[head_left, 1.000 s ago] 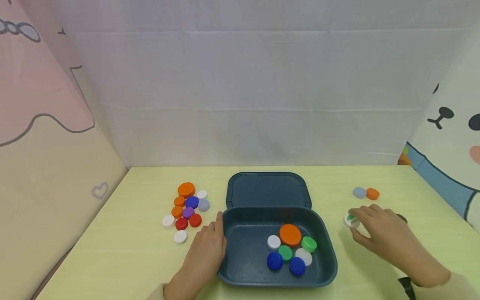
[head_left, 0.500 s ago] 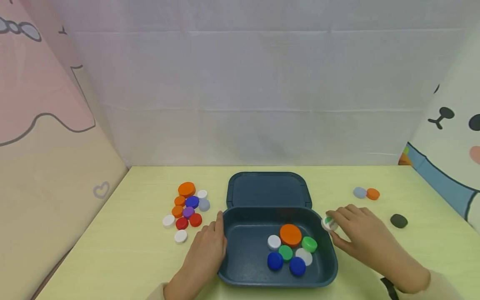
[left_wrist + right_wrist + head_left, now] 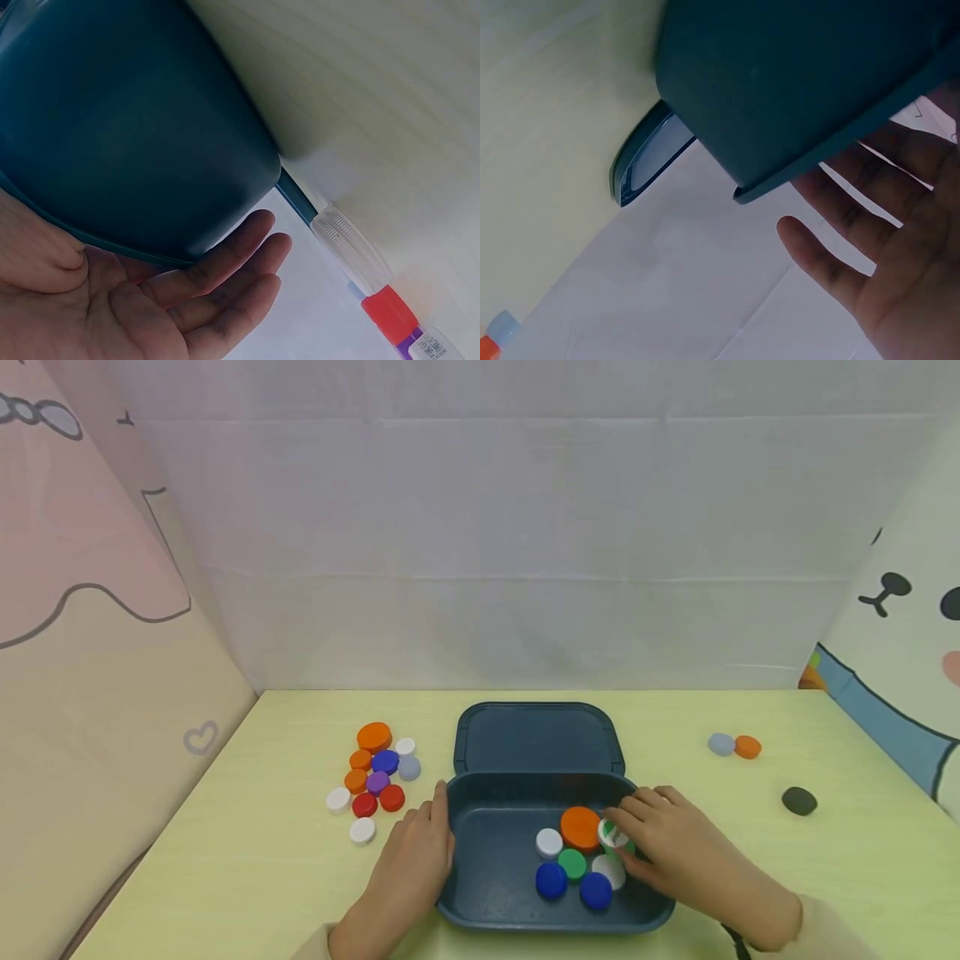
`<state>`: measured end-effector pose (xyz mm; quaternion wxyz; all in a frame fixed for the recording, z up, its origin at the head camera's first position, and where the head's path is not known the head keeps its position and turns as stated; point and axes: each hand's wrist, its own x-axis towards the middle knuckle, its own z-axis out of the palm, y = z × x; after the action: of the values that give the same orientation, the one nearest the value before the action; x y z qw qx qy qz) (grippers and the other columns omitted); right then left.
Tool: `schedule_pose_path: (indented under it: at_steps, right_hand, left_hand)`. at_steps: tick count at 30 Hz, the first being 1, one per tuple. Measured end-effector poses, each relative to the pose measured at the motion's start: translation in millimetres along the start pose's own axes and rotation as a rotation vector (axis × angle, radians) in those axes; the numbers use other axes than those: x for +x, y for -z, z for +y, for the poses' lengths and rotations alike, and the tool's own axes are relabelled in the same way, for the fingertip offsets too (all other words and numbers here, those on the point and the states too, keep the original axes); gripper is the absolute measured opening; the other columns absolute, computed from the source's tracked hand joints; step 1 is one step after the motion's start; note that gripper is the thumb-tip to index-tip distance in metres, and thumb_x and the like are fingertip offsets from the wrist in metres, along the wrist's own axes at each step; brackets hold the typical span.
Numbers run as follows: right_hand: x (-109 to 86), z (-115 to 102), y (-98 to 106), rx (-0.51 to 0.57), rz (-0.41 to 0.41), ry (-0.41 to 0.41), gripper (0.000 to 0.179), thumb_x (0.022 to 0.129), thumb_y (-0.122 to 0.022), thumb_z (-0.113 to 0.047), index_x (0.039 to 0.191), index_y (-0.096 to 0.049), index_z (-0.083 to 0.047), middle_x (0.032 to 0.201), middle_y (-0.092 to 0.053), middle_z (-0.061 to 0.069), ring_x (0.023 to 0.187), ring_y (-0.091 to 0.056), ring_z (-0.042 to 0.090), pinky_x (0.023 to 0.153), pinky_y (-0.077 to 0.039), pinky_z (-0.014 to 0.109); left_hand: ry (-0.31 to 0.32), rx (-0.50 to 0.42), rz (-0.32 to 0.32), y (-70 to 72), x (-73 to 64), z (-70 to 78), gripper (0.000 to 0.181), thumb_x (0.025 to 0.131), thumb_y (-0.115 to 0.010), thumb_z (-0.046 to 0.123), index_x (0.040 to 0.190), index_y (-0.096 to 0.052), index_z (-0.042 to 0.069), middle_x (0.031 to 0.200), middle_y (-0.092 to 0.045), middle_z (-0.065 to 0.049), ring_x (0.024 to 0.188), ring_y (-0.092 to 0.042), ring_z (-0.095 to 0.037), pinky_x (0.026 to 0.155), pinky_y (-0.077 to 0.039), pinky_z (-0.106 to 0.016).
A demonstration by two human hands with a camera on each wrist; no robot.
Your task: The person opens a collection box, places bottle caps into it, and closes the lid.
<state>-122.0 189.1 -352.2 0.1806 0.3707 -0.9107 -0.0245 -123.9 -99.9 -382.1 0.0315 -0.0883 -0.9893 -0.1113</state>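
A dark blue-green box (image 3: 498, 906) stands at the table's middle, holding bottle caps in white, blue, green and orange. At its left rim is my left hand (image 3: 408, 860), the index finger along the rim. In the left wrist view, thumb and index finger grip the rim while the other fingers extend loosely outside. My right hand (image 3: 678, 852) reaches over the right rim and pinches a white bottle cap (image 3: 611, 834) with a green mark, above a green cap (image 3: 619, 852) that it partly hides. The right wrist view shows my fingers extending beyond the rim, hiding the pinched cap.
A dark lid (image 3: 538, 737) lies behind the box. Several mixed-colour caps, including a purple cap (image 3: 378, 782), cluster at the left. To the right are a pale blue cap (image 3: 722, 744), an orange cap (image 3: 747, 747) and a black cap (image 3: 799, 801).
My right hand has carried the white cap with the green mark leftward from the table to inside the box's right side, uncovering the black cap. My left hand has stayed at the left rim.
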Motion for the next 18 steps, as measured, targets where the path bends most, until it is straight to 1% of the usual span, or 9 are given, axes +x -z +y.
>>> schedule_pose_path:
  at_steps: [4,10,14,18]
  right_hand:
    - [2.2,-3.9,-4.5,0.023,-0.038,0.031,0.038,0.066,-0.078,-0.03,0.097,-0.064,-0.013,0.086,-0.061,-0.003,0.08,-0.05,0.015,0.075,-0.043,0.035]
    - [5.2,-6.1,-12.9,0.047,-0.037,0.082,0.033,0.068,-0.077,-0.031,0.093,-0.062,-0.017,0.082,-0.059,-0.006,0.075,-0.045,0.012,0.069,-0.038,0.03]
    - [6.3,-7.5,-15.9,0.065,-0.072,0.081,0.03,0.07,-0.075,-0.03,0.093,-0.061,-0.018,0.082,-0.058,-0.007,0.074,-0.043,0.012,0.068,-0.036,0.029]
    - [6.8,-8.9,-17.6,0.069,-0.09,0.073,0.029,0.071,-0.075,-0.029,0.094,-0.062,-0.017,0.084,-0.059,-0.006,0.076,-0.045,0.012,0.07,-0.039,0.03]
  left_hand:
    - [0.003,-0.002,-0.003,0.2,0.3,0.1,0.057,0.087,-0.058,0.019,0.136,-0.035,0.0,0.106,-0.061,-0.013,0.085,-0.056,-0.023,0.084,-0.05,-0.036]
    - [0.014,-0.008,-0.016,0.8,0.6,0.8,0.057,0.087,-0.058,0.02,0.136,-0.035,0.001,0.107,-0.06,-0.013,0.086,-0.056,-0.023,0.084,-0.05,-0.036]
    - [0.016,-0.008,-0.02,1.1,0.3,1.0,0.057,0.087,-0.058,0.02,0.136,-0.035,0.001,0.106,-0.06,-0.013,0.085,-0.056,-0.023,0.083,-0.05,-0.036]
    - [0.02,-0.011,-0.028,1.5,0.0,1.1,0.057,0.087,-0.058,0.02,0.136,-0.035,0.001,0.106,-0.06,-0.013,0.085,-0.056,-0.022,0.083,-0.05,-0.036]
